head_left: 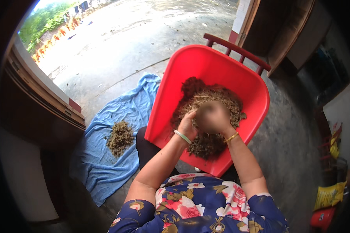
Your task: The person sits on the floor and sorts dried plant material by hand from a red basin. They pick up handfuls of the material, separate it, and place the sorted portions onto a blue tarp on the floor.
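A large red plastic scoop-shaped tray (221, 61) lies before me, its near edge by my lap. Inside it is a heap of dried plant matter (198, 148), dark around the edges and paler, with straw-like strands, at the middle. Just over the heap, my left hand (187, 125), below which a pale green bangle sits, has its fingers curled inward. Close beside it is my right hand (226, 123), with a gold-coloured bracelet at the wrist. A round blur hides much of the right hand and the space between both, so whether either grips anything cannot be made out.
Left of the tray, a blue cloth (105, 174) is spread on the concrete floor with a small pile of dried plant matter (120, 138) on it. A dark red wooden rail (236, 49) stands behind the tray. A yellow bag (329, 195) lies at right. Open doorway ahead.
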Action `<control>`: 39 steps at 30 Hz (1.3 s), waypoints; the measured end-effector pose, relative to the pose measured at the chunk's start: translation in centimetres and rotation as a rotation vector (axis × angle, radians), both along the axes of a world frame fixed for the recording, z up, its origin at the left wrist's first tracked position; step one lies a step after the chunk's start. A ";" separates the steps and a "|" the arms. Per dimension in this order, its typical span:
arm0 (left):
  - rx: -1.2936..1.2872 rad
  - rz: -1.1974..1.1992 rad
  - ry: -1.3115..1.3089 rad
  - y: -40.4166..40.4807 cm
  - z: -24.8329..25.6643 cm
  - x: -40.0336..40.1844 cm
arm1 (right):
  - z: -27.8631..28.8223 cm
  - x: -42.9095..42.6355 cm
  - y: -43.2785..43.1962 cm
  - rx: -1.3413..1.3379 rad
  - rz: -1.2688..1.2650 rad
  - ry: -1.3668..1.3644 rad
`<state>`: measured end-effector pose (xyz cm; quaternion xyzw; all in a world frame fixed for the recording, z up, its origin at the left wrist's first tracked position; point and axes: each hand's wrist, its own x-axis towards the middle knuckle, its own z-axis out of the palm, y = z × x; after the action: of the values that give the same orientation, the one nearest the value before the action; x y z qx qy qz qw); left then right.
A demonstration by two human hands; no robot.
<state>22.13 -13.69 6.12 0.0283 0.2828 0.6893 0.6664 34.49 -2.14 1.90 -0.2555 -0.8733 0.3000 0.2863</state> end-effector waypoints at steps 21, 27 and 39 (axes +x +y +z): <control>-0.117 0.033 0.184 1.3 -2.0 0.4 | 8.7 -1.1 -5.8 -0.153 -0.189 -0.097; 0.026 -0.069 -0.165 0.9 -2.1 -0.3 | 7.3 -0.9 -4.5 -0.107 -0.135 0.225; 0.144 -0.179 -0.258 0.5 -1.6 -0.7 | 7.5 -1.2 -5.9 -0.225 -0.118 0.062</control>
<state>21.39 -13.21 4.52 0.0123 0.1412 0.6436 0.7521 33.32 -8.04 9.43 -0.3277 -0.8083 0.3864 0.3001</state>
